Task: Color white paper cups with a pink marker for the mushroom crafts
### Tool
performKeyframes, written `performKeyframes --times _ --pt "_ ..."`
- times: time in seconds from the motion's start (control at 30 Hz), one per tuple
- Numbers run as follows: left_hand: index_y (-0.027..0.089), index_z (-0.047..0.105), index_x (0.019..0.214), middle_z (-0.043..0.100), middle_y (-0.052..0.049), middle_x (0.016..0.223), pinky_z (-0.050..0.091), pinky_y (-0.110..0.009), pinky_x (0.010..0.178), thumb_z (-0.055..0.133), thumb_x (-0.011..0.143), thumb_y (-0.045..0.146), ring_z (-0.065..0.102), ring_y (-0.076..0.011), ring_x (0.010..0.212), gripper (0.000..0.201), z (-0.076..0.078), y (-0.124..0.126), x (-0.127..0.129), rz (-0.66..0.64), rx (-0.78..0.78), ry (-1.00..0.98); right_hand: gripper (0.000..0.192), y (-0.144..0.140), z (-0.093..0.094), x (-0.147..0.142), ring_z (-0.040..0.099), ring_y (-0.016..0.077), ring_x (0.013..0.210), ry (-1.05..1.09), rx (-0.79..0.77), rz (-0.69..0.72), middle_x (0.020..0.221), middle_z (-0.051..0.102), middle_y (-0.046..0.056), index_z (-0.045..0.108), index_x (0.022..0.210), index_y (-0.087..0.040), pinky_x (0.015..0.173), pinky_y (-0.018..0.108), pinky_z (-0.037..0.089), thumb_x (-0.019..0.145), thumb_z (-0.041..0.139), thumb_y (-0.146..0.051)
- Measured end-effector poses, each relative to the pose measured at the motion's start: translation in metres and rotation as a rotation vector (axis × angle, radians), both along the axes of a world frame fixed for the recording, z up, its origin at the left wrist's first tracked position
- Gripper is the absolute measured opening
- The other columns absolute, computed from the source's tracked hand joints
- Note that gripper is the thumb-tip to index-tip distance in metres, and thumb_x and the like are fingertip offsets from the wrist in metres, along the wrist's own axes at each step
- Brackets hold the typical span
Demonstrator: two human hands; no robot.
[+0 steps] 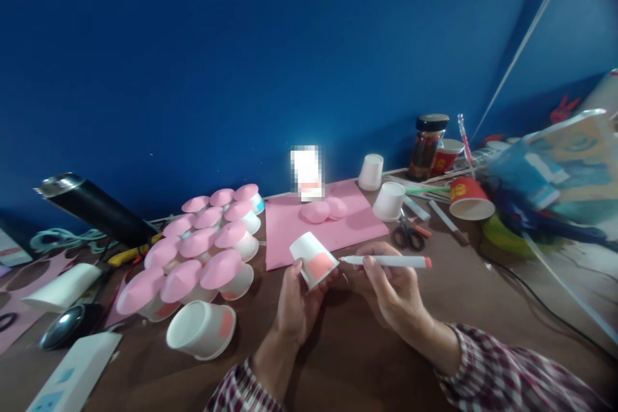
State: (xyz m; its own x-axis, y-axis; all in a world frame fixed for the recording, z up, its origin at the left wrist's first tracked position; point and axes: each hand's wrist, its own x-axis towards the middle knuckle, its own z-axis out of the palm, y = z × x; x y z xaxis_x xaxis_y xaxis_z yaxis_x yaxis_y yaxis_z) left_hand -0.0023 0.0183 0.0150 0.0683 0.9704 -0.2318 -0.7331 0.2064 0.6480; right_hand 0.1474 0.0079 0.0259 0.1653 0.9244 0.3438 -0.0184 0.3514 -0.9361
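Colouring step under way: your left hand [297,299] grips the white paper cup [313,259]; your right hand [392,283] pinches the pink-capped white marker [386,261], tip at its pink patch; next stroke needs steadiness

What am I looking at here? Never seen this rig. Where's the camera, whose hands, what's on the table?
There is one picture, from a camera worn on a person's head, looking forward and down. No machine: both hands are the wearer's own. The left hand holds a small white paper cup with a pink patch. The right hand holds a marker with its tip at the cup. On the brown table stand white cups topped with pink cones, a pink paper sheet, scissors, a red cup and a jar.
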Motion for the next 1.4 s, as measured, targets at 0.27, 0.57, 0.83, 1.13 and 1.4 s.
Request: performKeyframes --times 0.27,0.57,0.83,1.13,1.4 --pt "0.01 0.066 0.098 0.074 -0.011 0.09 0.054 -0.038 0.086 0.067 0.083 0.044 0.069 -0.022 0.083 0.038 -0.006 0.0004 -0.0013 0.004 -0.079 0.046 0.021 0.0 -0.0016 -0.0004 0.059 0.0138 0.058 0.008 0.013 -0.031 0.067 0.064 0.001 0.061 0.087 -0.02 0.052 0.022 0.051 0.092 0.06 -0.04" --pt "0.013 0.066 0.102 0.075 -0.01 0.093 0.054 -0.037 0.085 0.067 0.083 0.046 0.07 -0.0218 0.084 0.038 -0.0059 -0.0013 -0.0024 -0.059 -0.008 0.04 0.024 0.0001 0.003 -0.0027 0.059 0.0141 0.056 -0.017 0.054 -0.035 0.066 0.065 0.001 0.061 0.086 -0.021 0.052 0.024 0.051 0.092 0.059 -0.045" --pt "0.013 0.068 0.096 0.074 -0.008 0.086 0.054 -0.034 0.08 0.063 0.085 0.05 0.068 -0.0194 0.079 0.039 -0.0047 -0.0015 -0.0012 -0.058 -0.014 0.004 0.022 -0.0003 -0.0011 -0.0017 0.062 0.0146 0.058 -0.04 0.049 -0.022 0.069 0.066 0.001 0.06 0.09 -0.021 0.052 0.024 0.053 0.094 0.058 -0.043" --pt "0.012 0.07 0.093 0.073 -0.007 0.083 0.053 -0.032 0.076 0.057 0.09 0.039 0.066 -0.0183 0.077 0.03 -0.0073 0.0019 -0.0007 -0.034 -0.004 -0.011 0.015 -0.0003 -0.0043 -0.0003 0.064 0.015 0.064 -0.062 0.063 0.0 0.076 0.067 0.002 0.059 0.098 -0.022 0.059 0.025 0.056 0.095 0.056 -0.037" --pt "0.011 0.069 0.101 0.075 -0.01 0.096 0.054 -0.037 0.087 0.062 0.087 0.045 0.069 -0.0215 0.086 0.038 -0.0062 0.0017 0.0001 -0.058 -0.031 0.012 0.015 -0.0016 -0.0035 -0.0004 0.063 0.015 0.065 -0.046 0.07 0.016 0.072 0.061 0.0 0.059 0.097 -0.022 0.06 0.024 0.056 0.096 0.054 -0.036"
